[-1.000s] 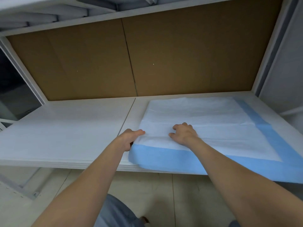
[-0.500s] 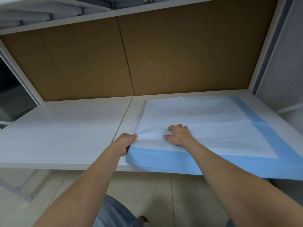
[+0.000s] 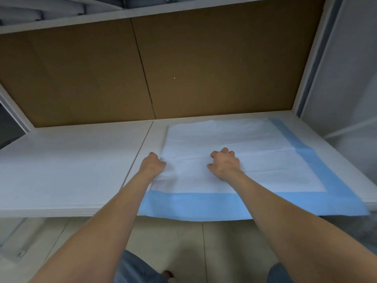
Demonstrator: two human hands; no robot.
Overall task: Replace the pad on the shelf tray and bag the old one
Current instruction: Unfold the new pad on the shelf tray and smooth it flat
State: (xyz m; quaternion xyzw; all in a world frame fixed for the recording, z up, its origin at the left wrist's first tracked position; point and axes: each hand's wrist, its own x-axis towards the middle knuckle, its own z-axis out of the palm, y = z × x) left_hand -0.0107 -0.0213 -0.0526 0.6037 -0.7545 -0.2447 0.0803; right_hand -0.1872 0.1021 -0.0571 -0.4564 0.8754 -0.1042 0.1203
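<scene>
- Left hand (image 3: 153, 165) has gone from thumb laid over the edge to a fist pinching the pad (image 3: 265, 160) at its left edge; creases beside it.
- Right hand (image 3: 224, 163), just right: fingers curled, tips on the pad; pinching or pressing, cannot tell.
- Pad lies on the shelf (image 3: 71, 160), blue border overhanging toward the wrists.
- Judgement: pad being shifted; bagging not begun.

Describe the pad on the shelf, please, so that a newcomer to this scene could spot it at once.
Find the white shelf tray backed by brown cardboard. On its right half lies the pad, its front edge drooping past the tray's lip. It alone shows a white centre with a light blue band along its front and right edges.
</scene>
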